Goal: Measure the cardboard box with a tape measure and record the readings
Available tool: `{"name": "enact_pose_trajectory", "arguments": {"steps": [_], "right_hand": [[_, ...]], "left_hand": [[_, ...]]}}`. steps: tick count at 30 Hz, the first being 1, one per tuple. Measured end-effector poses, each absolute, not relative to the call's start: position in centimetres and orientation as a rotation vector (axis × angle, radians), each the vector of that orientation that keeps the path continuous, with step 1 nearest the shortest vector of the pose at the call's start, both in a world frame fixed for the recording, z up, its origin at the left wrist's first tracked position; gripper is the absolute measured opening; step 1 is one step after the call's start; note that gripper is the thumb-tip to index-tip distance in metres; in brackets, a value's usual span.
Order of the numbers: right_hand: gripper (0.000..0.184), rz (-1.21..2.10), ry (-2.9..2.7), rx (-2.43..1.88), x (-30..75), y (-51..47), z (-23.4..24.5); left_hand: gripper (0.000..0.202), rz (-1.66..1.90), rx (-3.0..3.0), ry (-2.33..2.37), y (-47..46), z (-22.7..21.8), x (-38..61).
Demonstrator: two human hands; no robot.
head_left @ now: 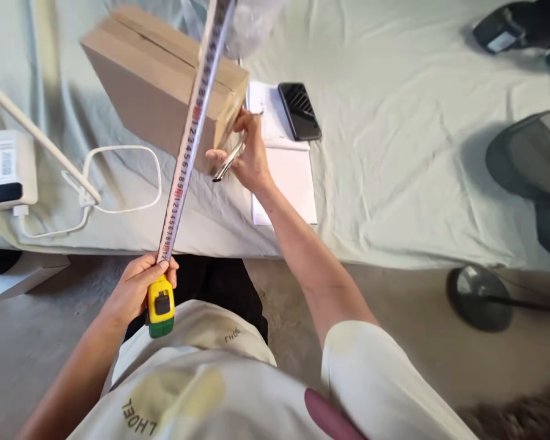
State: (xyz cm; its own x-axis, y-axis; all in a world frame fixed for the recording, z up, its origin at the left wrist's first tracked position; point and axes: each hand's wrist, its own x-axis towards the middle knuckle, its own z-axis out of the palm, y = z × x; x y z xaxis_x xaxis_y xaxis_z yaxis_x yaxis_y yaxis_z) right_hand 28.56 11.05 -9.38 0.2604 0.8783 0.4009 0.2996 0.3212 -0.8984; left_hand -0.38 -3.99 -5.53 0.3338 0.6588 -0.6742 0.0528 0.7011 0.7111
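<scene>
A yellow and green tape measure (161, 305) is gripped in my left hand (140, 284), close to my body. Its blade (187, 150) runs out and upward, passing in front of a closed brown cardboard box (151, 104), and leaves the view at the top. My right hand (250, 156) is at the box's right end, fingers against its taped corner. A slim silver pen (229, 160) is held in that same hand, lying across the palm and thumb. Whether the blade touches the box I cannot tell.
Right of the box lie an open notebook (286, 183) and a black phone (300, 111). A white power adapter (9, 168) with a cable loop is at left. Clear plastic (252, 27) lies behind the box. A dark cap (529, 156) rests at right on the cloth-covered bed (394, 201).
</scene>
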Motion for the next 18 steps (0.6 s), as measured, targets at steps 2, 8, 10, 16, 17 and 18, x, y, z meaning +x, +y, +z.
{"name": "enact_pose_trajectory", "arguments": {"steps": [2, 8, 10, 16, 17, 18], "right_hand": [[0.051, 0.549, -1.414, -1.238, 29.6, 9.2, -9.2], [0.046, 0.648, -1.221, -1.355, 32.0, 0.0, -8.2], [0.049, 0.608, -1.178, -1.459, 32.3, -3.0, -8.3], [0.03, 0.728, -1.152, -1.608, 31.8, -7.2, -9.8], [0.031, 0.74, -1.116, -1.604, 31.7, -7.4, -10.1], [0.031, 0.735, -1.091, -1.606, 31.6, -7.5, -10.4]], "left_hand": [[0.023, 0.415, 0.657, 1.116, -3.8, -5.1, 1.0], [0.019, 0.28, 0.517, 0.891, -2.6, -4.6, 5.8], [0.023, 0.238, 0.476, 0.816, -2.1, -4.7, 7.3], [0.04, 0.217, 0.383, 0.7, -0.8, -5.5, 11.5], [0.043, 0.215, 0.371, 0.69, -0.6, -5.8, 12.0], [0.044, 0.21, 0.36, 0.683, -0.5, -6.1, 12.5]]}}
